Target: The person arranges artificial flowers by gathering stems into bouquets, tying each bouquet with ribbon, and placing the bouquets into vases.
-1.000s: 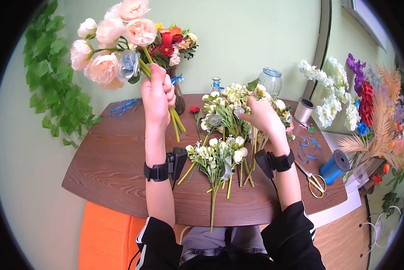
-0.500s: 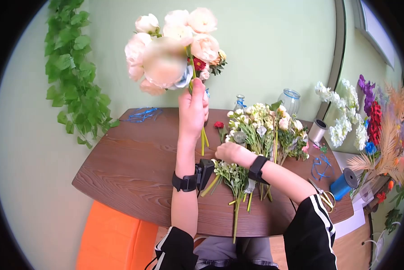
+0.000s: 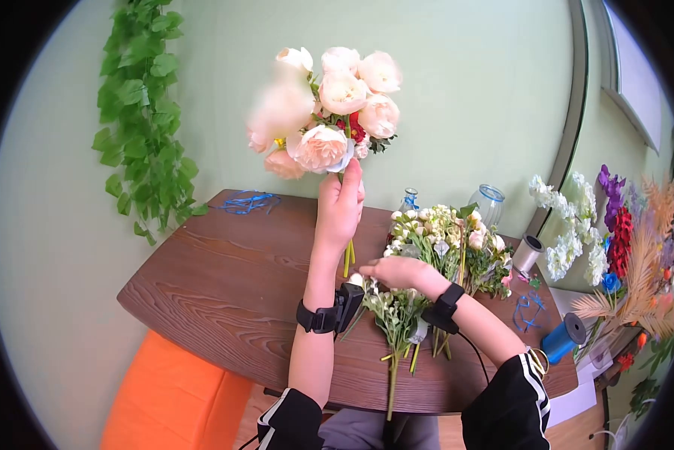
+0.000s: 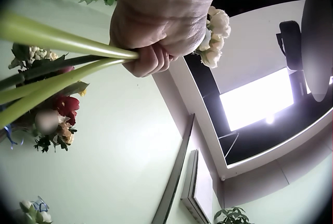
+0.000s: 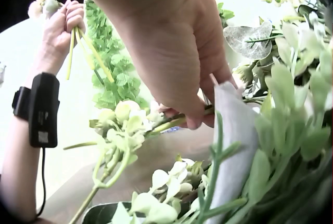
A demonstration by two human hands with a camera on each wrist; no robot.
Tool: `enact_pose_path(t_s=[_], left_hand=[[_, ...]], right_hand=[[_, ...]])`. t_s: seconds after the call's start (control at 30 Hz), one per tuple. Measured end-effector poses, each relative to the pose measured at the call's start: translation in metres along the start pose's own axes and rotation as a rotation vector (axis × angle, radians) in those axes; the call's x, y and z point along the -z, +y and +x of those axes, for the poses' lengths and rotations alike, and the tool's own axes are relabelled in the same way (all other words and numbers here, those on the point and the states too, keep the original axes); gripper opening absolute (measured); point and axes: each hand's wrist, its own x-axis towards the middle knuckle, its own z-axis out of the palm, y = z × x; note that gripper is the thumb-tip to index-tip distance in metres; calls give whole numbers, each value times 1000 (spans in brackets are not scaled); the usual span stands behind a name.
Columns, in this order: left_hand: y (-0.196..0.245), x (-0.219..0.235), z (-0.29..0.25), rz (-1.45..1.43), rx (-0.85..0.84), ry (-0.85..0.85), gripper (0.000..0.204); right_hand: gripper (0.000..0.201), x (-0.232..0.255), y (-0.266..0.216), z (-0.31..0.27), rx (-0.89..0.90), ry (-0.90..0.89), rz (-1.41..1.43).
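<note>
My left hand (image 3: pixel 338 208) grips the stems of a bouquet of pale pink flowers (image 3: pixel 341 91), holding it upright above the table. Below the fist the green stems (image 4: pixel 78 44) stick out in the left wrist view. Low over the table, my right hand (image 3: pixel 398 272) is at the left side of the white flower sprays (image 3: pixel 397 309). The right wrist view has its thumb and fingers pinching a thin green stem (image 5: pixel 169 125) among small white blooms (image 5: pixel 126 110). A grey-white leaf (image 5: pixel 234 140) stands close beside those fingers.
More white and pink flowers (image 3: pixel 494 259) lie behind the right hand, before a glass jar (image 3: pixel 490 204). Ribbon spools, one silver (image 3: pixel 528 255) and one blue (image 3: pixel 562 339), stand at the right. Blue ribbon (image 3: pixel 247 202) lies at the back left. Red flowers (image 4: pixel 66 108) stand behind the bouquet.
My left hand has carried the bouquet rightward in the head view, before the red flowers. My right hand has left the back of the flower pile and come to its near left side.
</note>
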Motion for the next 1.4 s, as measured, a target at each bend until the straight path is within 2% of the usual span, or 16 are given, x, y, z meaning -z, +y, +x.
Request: enact_pose_path(t_s=[0.07, 0.17, 0.27, 0.3, 0.47, 0.57, 0.6, 0.67, 0.77, 0.87, 1.0, 1.27, 1.37, 1.4], left_hand=[[4, 0, -1, 4, 1, 17, 38], [19, 2, -5, -48, -16, 11, 37], [36, -1, -11, -147, -83, 9, 35], [39, 0, -12, -167, -100, -3, 34], [67, -5, -27, -288, -156, -54, 33], [74, -7, -31, -256, -184, -54, 33], [72, -8, -31, -251, -170, -66, 33], [70, -10, -29, -238, -146, -88, 33], [63, -13, -27, -181, -120, -79, 33], [56, -15, -23, -154, -97, -71, 32], [49, -15, -21, -131, -73, -55, 32], [44, -17, -18, -54, -54, -15, 36], [42, -17, -17, -43, -50, -16, 36], [41, -17, -17, -38, -47, -18, 36]], right_hand=[[29, 10, 3, -5, 62, 178, -20], [28, 33, 8, -22, 97, 408, 118], [22, 44, 13, -39, 61, 688, 193], [20, 46, 14, -46, 60, 807, 125], [14, 49, 33, -76, -33, 1093, 188], [11, 53, 31, -94, -95, 1288, 423], [9, 50, 33, -97, -53, 1350, 627], [7, 52, 34, -107, 58, 1451, 806], [7, 57, 38, -119, 68, 1530, 928], [8, 58, 43, -124, 151, 1631, 1053], [9, 60, 49, -130, 141, 1729, 1144], [10, 55, 56, -129, 164, 1697, 1129], [8, 53, 55, -128, 169, 1641, 1120], [6, 53, 54, -129, 116, 1587, 1059]])
